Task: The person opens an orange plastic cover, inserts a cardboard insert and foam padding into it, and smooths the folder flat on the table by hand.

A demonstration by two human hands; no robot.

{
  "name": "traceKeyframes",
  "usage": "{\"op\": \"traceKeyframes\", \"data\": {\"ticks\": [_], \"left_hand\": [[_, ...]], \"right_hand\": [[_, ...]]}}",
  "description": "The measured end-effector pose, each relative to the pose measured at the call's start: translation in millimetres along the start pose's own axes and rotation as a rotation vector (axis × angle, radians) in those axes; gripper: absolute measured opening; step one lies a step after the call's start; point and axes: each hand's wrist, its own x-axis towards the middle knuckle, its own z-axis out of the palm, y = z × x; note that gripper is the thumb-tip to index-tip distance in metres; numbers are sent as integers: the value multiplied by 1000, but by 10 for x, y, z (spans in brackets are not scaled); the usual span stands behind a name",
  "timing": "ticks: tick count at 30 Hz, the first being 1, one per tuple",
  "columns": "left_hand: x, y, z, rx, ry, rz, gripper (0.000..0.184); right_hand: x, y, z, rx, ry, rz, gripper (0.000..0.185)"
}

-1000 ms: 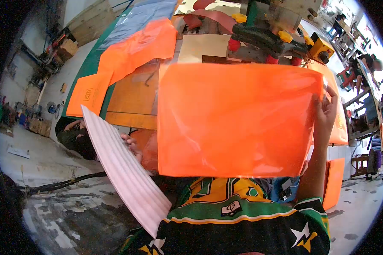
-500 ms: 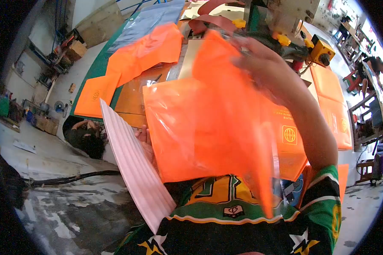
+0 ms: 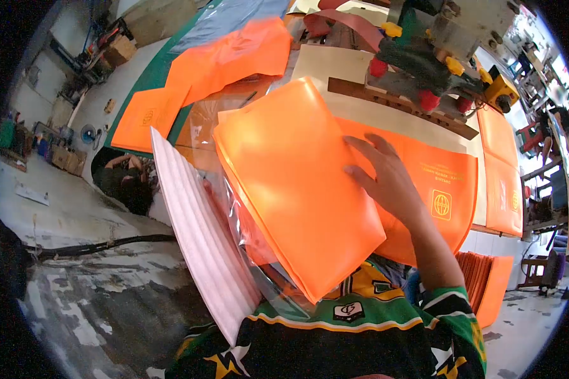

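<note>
A folded orange cover (image 3: 297,189) lies tilted in front of my chest, its layered edge toward the lower left. My right hand (image 3: 392,186) is at its upper right side, fingers apart and bent over the surface. Clear plastic (image 3: 237,218) shows beneath and left of the cover. My left hand is mostly hidden there, behind the plastic and cover; its fingers cannot be made out. Beside it stands a pale pink ridged stack (image 3: 193,234). Under my right forearm lies another orange cover (image 3: 423,196) with gold lettering and a globe emblem.
A machine (image 3: 417,69) with red and yellow knobs stands at the back right, a brown bar (image 3: 398,104) before it. More orange covers lie on the green table (image 3: 136,104) and at right (image 3: 502,170). An orange stack (image 3: 480,284) stands lower right. A person (image 3: 125,183) is at left.
The blurred, upright orange sheet in my right hand has come down, and a folded cover now lies tilted before me. My right hand has moved lower and its fingers have spread.
</note>
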Motion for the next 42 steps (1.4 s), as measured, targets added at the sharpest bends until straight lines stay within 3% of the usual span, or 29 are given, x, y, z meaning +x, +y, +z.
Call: {"op": "traceKeyframes", "data": {"ticks": [2, 5, 9, 11, 15, 18, 22, 24, 26, 28, 30, 32, 34, 36, 38, 40, 42], "left_hand": [[6, -8, 43, 21, 9, -9, 52], [21, 22, 100, 53, 19, -13, 53], [8, 153, 175, 116, 56, 7, 54], [-19, 226, 209, 143, 80, 22, 54], [-87, 388, 275, 198, 123, 49, 55], [-153, 477, 290, 225, 155, 72, 55], [-296, 711, 280, 268, 201, 120, 56], [-387, 806, 245, 300, 246, 162, 57], [-487, 839, 38, 322, 303, 240, 58], [-669, 910, -439, 366, 404, 403, 60], [-892, 964, -1020, 413, 508, 558, 63], [-1166, 935, -1670, 438, 576, 630, 64], [-1418, 834, -2078, 198, 468, 510, 64], [-1382, 554, -1981, 258, 927, 487, 63], [-1439, 370, -2199, 265, 898, 490, 60], [-1510, 218, -2705, 34, 697, 361, 56], [-1443, 118, -2793, 130, 653, 368, 54]], "right_hand": [[-79, -115, -76, 344, -210, 384, 61], [-99, -176, 104, 307, -56, 271, 65], [179, -441, 202, 98, -43, 326, 63], [310, -517, 300, 2, 104, 243, 51], [492, -742, 435, -76, 94, 176, 41], [512, -976, 535, 28, 100, 11, 36], [379, -1301, 774, 460, -95, -223, 40], [252, -1472, 1123, 495, -62, -336, 43], [99, -1581, 1222, 536, -33, -454, 45], [-18, -1637, 1155, 706, -217, -536, 49], [-69, -1586, 1153, 691, -319, -511, 48], [-104, -1469, 1093, 760, -564, -431, 44], [-251, -1298, 1125, 809, -453, -441, 38], [-359, -1105, 1083, 755, -430, -360, 32], [-434, -952, 953, 737, -488, -303, 30], [-521, -848, 862, 711, -549, -243, 28], [-613, -776, 811, 806, -517, -200, 28]]}}
